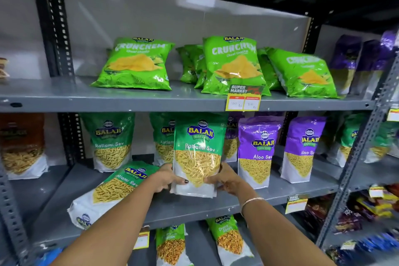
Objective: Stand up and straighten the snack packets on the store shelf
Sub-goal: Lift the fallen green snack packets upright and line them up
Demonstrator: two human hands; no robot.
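A green Ratlami Sev packet is held upright near the front of the middle shelf. My left hand grips its lower left edge and my right hand its lower right edge. To the left, another Ratlami Sev packet lies flat and tilted on the same shelf, partly under my left forearm. Two more green packets stand behind. Purple Aloo Sev packets stand upright to the right.
Green Crunchem bags lean and lie on the upper shelf, with a yellow price tag on its edge. Dark slotted uprights frame the bay. More packets stand on the lower shelf, and another rack stands at the right.
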